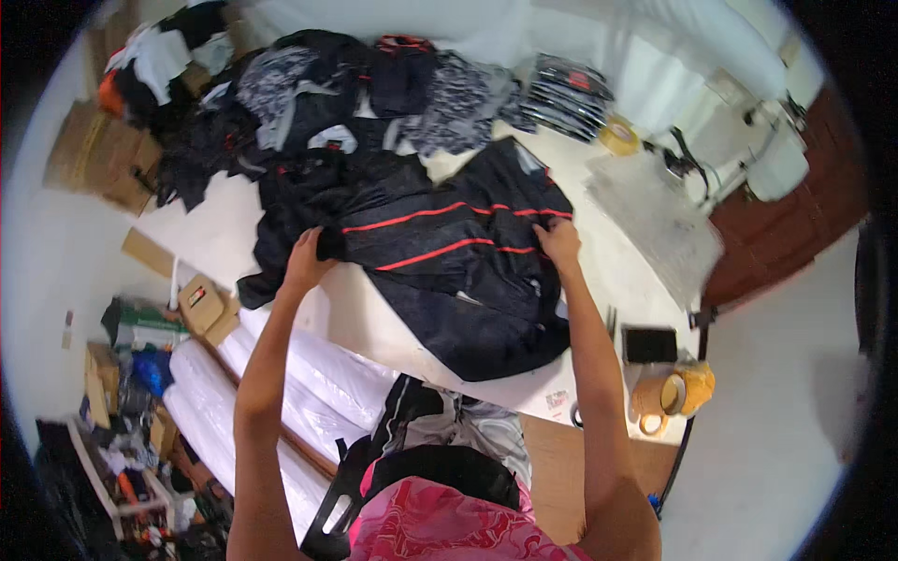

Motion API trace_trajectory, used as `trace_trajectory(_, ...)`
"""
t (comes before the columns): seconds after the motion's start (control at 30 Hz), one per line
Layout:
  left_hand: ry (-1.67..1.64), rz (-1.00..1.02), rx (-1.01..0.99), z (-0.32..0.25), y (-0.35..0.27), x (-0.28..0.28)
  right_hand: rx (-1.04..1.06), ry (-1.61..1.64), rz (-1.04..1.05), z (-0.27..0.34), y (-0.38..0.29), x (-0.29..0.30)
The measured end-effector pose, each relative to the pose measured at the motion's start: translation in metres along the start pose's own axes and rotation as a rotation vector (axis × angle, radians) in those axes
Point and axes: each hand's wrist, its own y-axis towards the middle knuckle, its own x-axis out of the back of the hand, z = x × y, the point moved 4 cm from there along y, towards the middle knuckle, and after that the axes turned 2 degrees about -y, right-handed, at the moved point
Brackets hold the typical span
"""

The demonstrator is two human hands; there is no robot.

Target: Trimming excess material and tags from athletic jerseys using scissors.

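A black garment with thin red stripes (421,242) lies spread across the white table (631,259) before me. My left hand (309,261) grips bunched black cloth at the garment's left side. At its right side, my right hand (560,242) pinches the fabric close to where the red stripes end. The garment's lower part fans out towards me and reaches the table's near edge. Folds hide much of its shape, so I cannot tell front from back.
Dark and camouflage-patterned clothes (456,98) heap along the back, beside a stack of bagged garments (568,95). Clear plastic bags (652,217), a tape roll (619,135) and a dark-screened device (649,345) lie to the right. Plastic-wrapped rolls (210,400) stand at lower left.
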Motion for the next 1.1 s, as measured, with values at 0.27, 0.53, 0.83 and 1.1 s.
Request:
trace_trajectory(0.27,-0.055,-0.13,0.034,0.004,0.006,0.0,0.222,0.512,0.091,-0.021,0.0,-0.014)
trace_trajectory(0.53,0.035,-0.183,0.107,-0.007,0.01,0.018,0.352,0.131,0.379,-0.014,0.0,-0.012)
trace_trajectory(0.83,-0.167,-0.466,-0.062,-0.029,0.089,0.137,0.192,1.542,0.023,0.036,0.084,0.15)
trace_trajectory(1.1,-0.286,-0.591,-0.362,-0.163,0.137,0.278,0.361,1.419,-0.203,0.103,0.064,0.31)
